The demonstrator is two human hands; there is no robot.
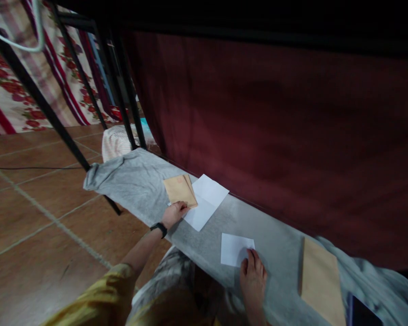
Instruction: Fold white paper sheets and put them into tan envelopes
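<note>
Touching the near edge of the small tan envelopes (179, 189) with the left hand (179, 209), with fingers bent and close together. Cannot tell from this view about a pinch or just a light press there. Wearing a black watch (159, 229) on the left wrist, below a yellow sleeve (100, 292). Lying in a little pile on the gray cloth (132, 179), with a faint red mark near the top: those same tan envelopes. Tucked partly under the pile and poking out to the right: 1 big white sheet (211, 194) with a fold line across it. Resting the fingertips of the right hand (254, 276) on the right side of 1 small white paper (236, 249), with fingers a bit bent and the thumb close by. Cannot tell about a pinch here either. Lying flat on the gray cloth, nearer than the big sheet and apart from it: that small white paper. Sitting farther right, past the right hand: a bigger tan stack (323, 278), just beside a bunched gray-green cloth (384, 283). Showing at the bottom right corner: a dark flat thing (362, 313) with a blue edge, cut off by the view. Hanging behind the long bench: a dark red cloth (275, 136). Standing at the left end: thin black bars (66, 138), above a brown tiled floor (37, 217).
</note>
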